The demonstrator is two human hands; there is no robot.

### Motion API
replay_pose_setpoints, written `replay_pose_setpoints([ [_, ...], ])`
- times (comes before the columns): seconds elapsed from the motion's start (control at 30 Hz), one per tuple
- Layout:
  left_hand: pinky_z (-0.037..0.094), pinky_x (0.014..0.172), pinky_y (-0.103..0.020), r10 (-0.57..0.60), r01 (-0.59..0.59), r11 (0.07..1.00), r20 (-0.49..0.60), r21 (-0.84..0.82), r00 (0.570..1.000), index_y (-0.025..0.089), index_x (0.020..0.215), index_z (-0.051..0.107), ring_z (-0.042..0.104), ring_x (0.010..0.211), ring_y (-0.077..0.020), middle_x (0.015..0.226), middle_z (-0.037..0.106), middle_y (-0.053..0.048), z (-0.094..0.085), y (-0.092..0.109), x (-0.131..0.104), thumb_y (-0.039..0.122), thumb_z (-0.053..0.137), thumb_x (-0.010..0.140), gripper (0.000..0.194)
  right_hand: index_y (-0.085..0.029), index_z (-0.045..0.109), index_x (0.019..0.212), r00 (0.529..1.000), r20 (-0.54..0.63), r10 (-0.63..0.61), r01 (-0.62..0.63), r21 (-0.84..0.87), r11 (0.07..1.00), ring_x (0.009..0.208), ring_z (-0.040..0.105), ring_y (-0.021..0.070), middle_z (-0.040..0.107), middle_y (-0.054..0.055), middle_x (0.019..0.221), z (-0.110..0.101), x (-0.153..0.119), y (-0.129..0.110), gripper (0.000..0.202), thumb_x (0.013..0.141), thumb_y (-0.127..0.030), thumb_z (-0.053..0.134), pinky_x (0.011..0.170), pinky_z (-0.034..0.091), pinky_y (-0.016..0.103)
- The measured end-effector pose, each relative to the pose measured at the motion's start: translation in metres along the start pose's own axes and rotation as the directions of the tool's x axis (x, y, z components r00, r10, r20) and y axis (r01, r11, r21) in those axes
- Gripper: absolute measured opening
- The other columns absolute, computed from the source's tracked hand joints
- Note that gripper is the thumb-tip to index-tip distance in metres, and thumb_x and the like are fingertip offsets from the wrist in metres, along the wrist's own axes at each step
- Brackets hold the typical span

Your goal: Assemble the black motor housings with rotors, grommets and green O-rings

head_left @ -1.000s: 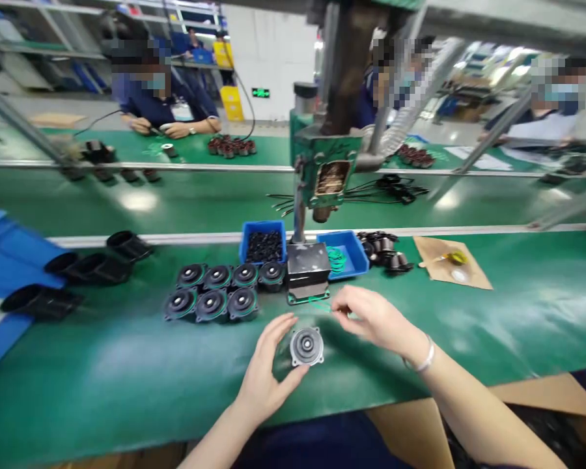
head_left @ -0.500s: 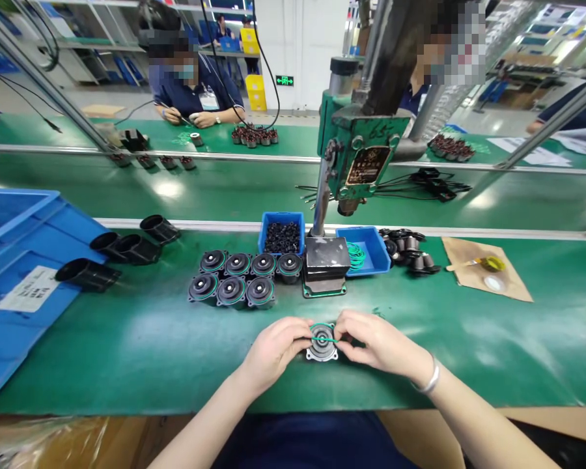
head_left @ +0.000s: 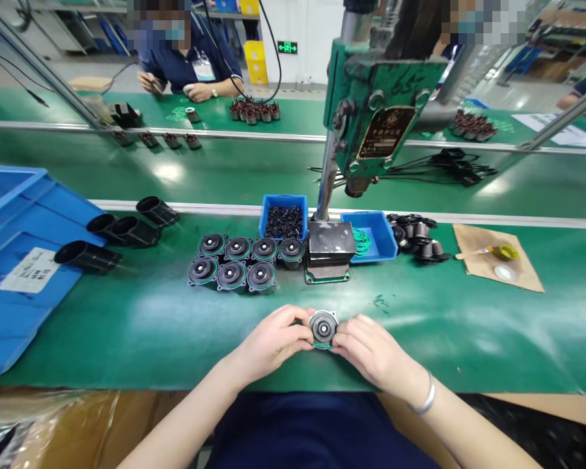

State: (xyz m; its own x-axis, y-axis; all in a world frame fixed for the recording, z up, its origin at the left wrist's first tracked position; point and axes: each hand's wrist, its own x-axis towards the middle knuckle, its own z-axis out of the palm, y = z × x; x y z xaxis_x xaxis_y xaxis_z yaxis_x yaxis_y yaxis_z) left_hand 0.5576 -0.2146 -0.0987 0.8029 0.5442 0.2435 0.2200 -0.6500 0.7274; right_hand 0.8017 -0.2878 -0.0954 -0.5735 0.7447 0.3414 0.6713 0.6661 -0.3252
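A round dark motor end cap (head_left: pixel 324 322) with a pale flange stands upright on the green bench, between my hands. A thin green rubber ring (head_left: pixel 323 346) shows along its near edge; the rest of the ring is hard to see. My left hand (head_left: pixel 279 337) pinches at the left side of the cap, fingers closed on the ring. On the opposite side, my right hand (head_left: pixel 374 348) is closed with its fingertips pressing the ring against the lower right rim. Several similar assemblies (head_left: pixel 232 275) with green rings stand in two rows beyond my left hand.
Behind the cap rises a green hand press (head_left: pixel 378 124) over its black block (head_left: pixel 329 242). Blue bins hold small black parts (head_left: pixel 283 223) and green rings (head_left: pixel 361 242). Black cylinders (head_left: pixel 134 231) and a large blue crate (head_left: pixel 14 215) are left; cardboard with a brush (head_left: pixel 498 257) lies right.
The green ring has gone from lying across the cap's middle to its near edge. Both hands have shifted with it, and the camera view has tilted down.
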Motion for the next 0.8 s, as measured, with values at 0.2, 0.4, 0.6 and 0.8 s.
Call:
replay_pose_setpoints([
  [0.2, 0.043, 0.11, -0.048, -0.01, 0.011, 1.0, -0.165, 0.006, 0.986, 0.034, 0.136, 0.048, 0.042, 0.136, -0.0291, 0.136, 0.043, -0.011, 0.025, 0.003, -0.015, 0.031, 0.067, 0.086, 0.053, -0.02, 0.053, 0.112, 0.965, -0.228, 0.127, -0.078, 0.212, 0.974, 0.091, 0.056, 0.016, 0.06, 0.007, 0.099, 0.004, -0.005, -0.001, 0.024, 0.089, -0.015, 0.057, 0.08, 0.05, 0.03],
  [0.4, 0.046, 0.107, -0.052, -0.215, 0.179, 0.973, -0.284, -0.148, 0.934, 0.025, 0.151, 0.013, 0.052, 0.129, -0.0302, 0.138, 0.048, -0.017, 0.056, 0.001, -0.001, 0.037, 0.076, 0.078, 0.097, -0.02, 0.04, 0.139, 0.903, -0.199, 0.38, -0.271, 0.423, 0.865, 0.133, 0.044, 0.0235, 0.05, 0.013, 0.137, 0.017, 0.011, -0.009, 0.045, 0.095, -0.028, 0.046, 0.11, 0.041, 0.045],
  [0.6, 0.049, 0.105, -0.049, -0.251, 0.224, 0.965, -0.249, -0.134, 0.935, 0.021, 0.144, 0.027, 0.057, 0.125, -0.0294, 0.132, 0.057, -0.016, 0.06, -0.001, 0.0, 0.032, 0.077, 0.077, 0.084, -0.021, 0.058, 0.071, 0.735, -0.451, 0.507, -0.141, 0.63, 0.764, 0.072, 0.059, 0.0196, 0.056, 0.004, 0.064, 0.013, -0.019, -0.002, 0.035, 0.098, -0.025, 0.036, 0.081, 0.05, 0.044],
  [0.8, 0.038, 0.113, -0.054, -0.034, 0.079, 0.972, -0.198, 0.222, 0.98, 0.018, 0.133, 0.045, 0.056, 0.122, -0.0272, 0.124, 0.062, -0.012, 0.019, 0.001, 0.016, 0.032, 0.071, 0.081, 0.059, -0.02, 0.059, 0.091, 0.719, -0.359, 0.596, -0.327, 0.581, 0.745, 0.075, 0.054, 0.0154, 0.056, 0.004, 0.079, 0.017, -0.013, -0.002, 0.01, 0.094, -0.024, 0.05, 0.071, 0.049, 0.031],
])
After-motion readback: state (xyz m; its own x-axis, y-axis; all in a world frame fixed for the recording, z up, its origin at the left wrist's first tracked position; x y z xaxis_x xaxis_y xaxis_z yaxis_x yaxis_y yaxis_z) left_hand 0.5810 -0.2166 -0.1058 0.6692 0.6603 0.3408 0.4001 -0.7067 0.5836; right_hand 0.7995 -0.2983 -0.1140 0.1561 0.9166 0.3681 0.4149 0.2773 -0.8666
